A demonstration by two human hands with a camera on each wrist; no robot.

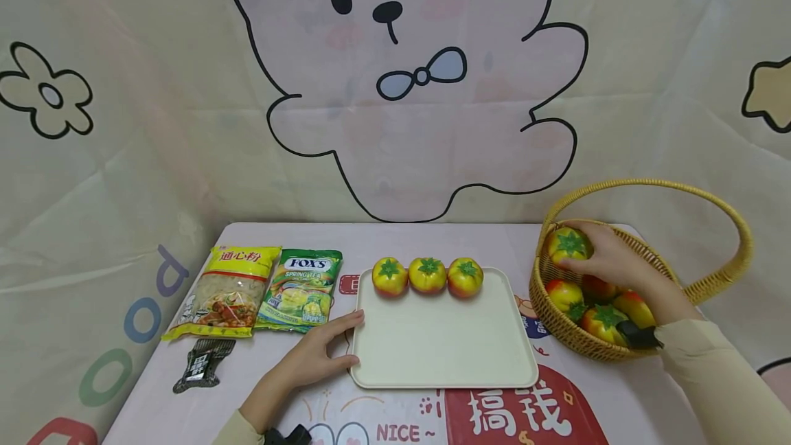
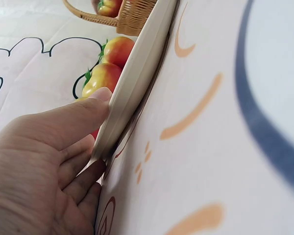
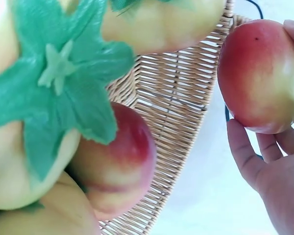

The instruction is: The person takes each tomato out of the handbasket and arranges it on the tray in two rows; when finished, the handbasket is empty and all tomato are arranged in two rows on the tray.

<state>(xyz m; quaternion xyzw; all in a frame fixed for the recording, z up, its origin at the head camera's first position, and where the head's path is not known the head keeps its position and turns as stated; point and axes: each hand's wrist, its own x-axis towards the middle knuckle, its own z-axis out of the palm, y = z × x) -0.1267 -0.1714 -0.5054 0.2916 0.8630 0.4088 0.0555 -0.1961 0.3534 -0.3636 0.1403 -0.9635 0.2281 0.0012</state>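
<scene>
My right hand (image 1: 608,256) grips a yellow-and-red tomato (image 1: 568,244) at the left rim of the wicker basket (image 1: 571,335); the right wrist view shows fingers curled round this tomato (image 3: 259,76), its red underside facing the camera. More tomatoes (image 1: 602,323) lie inside the basket below. On the cream tray (image 1: 445,342), three similar tomatoes (image 1: 427,275) line up along the far edge, green leaves upward. My left hand (image 1: 315,356) rests at the tray's left edge, thumb and fingers extended against the rim (image 2: 137,83).
Left of the tray lie a yellow pasta bag (image 1: 225,290), a green Fox's candy bag (image 1: 301,290) and a small black packet (image 1: 202,364). The basket's tall handle (image 1: 738,253) arches over its right side. A printed cloth (image 1: 408,414) covers the table.
</scene>
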